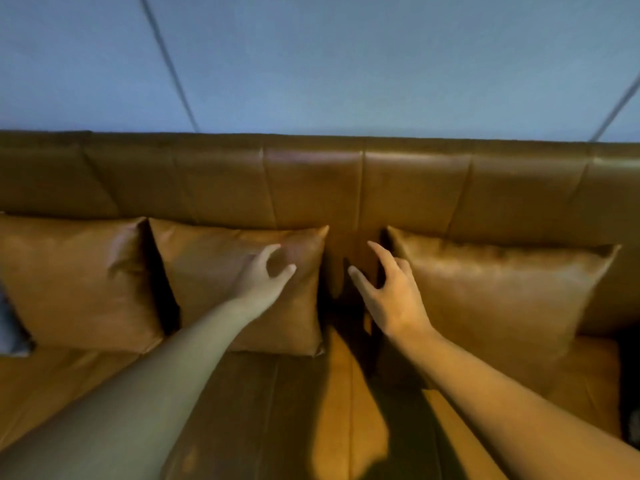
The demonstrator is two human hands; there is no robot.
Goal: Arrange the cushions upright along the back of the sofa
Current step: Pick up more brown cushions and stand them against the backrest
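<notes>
Three tan leather cushions stand upright against the backrest of a tan leather sofa. The left cushion and the middle cushion sit close together. The right cushion stands apart, with a gap of bare backrest between it and the middle one. My left hand hovers over the middle cushion's upper right part, fingers curled apart, holding nothing. My right hand is spread open at the right cushion's left edge, in front of the gap; whether it touches is unclear.
The sofa seat stretches below my arms. A grey-blue object peeks in at the far left edge beside the left cushion. A blue-grey wall with dark diagonal lines rises behind the sofa. A dark area lies beyond the seat's right end.
</notes>
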